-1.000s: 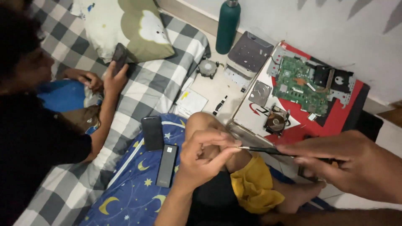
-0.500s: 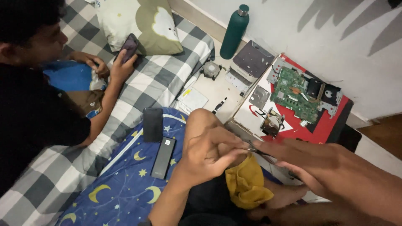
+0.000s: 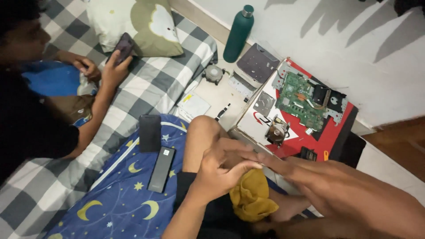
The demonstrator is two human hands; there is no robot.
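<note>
My left hand (image 3: 223, 170) and my right hand (image 3: 310, 179) meet over my raised knee (image 3: 201, 132), fingertips touching. The left fingers curl around the right hand's outstretched fingertips. The thin dark tool from the earlier frames is hidden between them. A crumpled yellow cloth (image 3: 252, 199) lies on my lap just beneath the hands. A small round metal part (image 3: 276, 130) sits on a white-and-red box (image 3: 330, 137) just beyond my fingers.
A green circuit board (image 3: 303, 99) lies on the box. Behind are a grey metal casing (image 3: 257, 64), a small fan (image 3: 214, 73) and a green bottle (image 3: 238, 33). A black phone (image 3: 149, 132) and dark slim bar (image 3: 161, 169) rest on the moon-patterned blanket (image 3: 115, 203). Another person's hand (image 3: 113, 66) holds a phone at left.
My hands have closed together and the thin tool that showed between them is now covered. The view has shifted, and the box and board sit further right.
</note>
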